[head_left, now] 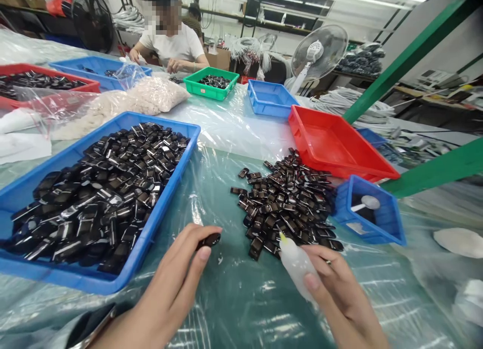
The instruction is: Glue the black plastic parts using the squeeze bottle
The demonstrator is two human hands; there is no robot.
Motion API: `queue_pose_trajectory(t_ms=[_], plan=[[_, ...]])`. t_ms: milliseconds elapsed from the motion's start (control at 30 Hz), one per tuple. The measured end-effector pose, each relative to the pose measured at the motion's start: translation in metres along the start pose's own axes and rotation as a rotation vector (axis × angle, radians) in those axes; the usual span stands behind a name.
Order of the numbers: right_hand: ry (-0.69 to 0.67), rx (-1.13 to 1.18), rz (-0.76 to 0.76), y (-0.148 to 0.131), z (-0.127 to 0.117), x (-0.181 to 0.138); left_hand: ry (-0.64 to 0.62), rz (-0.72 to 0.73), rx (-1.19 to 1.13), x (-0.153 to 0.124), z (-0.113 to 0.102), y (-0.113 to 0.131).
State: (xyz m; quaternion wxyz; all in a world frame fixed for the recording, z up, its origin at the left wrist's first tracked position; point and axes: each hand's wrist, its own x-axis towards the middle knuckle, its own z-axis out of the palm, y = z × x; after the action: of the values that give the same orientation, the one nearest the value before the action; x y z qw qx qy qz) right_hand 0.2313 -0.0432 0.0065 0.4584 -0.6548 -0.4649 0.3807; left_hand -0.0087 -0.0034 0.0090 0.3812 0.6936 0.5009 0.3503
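Our left hand (177, 283) pinches one black part (209, 239) between thumb and fingertips, just left of the loose pile (287, 203). Our right hand (339, 293) is closed round a squeeze bottle (296, 266), its nozzle at the pile's near edge. A hard squeeze there could, we judge, drip onto neighbouring pieces, and the thin pinch could slip.

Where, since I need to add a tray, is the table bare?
Bare sheet between the blue tray and the pile, ahead of the left hand holding a piece, and between it and the right hand gripping the bottle. Crowded: pile against red tray and small bin.
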Motion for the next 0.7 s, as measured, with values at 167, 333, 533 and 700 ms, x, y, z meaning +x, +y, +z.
queue_pose_trajectory(t_ms=[167,333,533,700], plan=[[-0.128,-0.016,-0.229,0.017,0.02,0.004,-0.043,0.003,-0.062,0.001,0.0,-0.002],[-0.041,-0.242,-0.513,0.019,0.026,0.015,-0.047,0.018,-0.098,0.0,0.0,-0.004],[0.091,-0.379,-0.894,0.014,0.027,-0.006,0.031,0.081,-0.153,0.0,0.002,-0.006],[-0.187,-0.736,-1.006,0.011,0.063,-0.008,0.042,0.141,-0.151,-0.001,0.003,-0.007]])
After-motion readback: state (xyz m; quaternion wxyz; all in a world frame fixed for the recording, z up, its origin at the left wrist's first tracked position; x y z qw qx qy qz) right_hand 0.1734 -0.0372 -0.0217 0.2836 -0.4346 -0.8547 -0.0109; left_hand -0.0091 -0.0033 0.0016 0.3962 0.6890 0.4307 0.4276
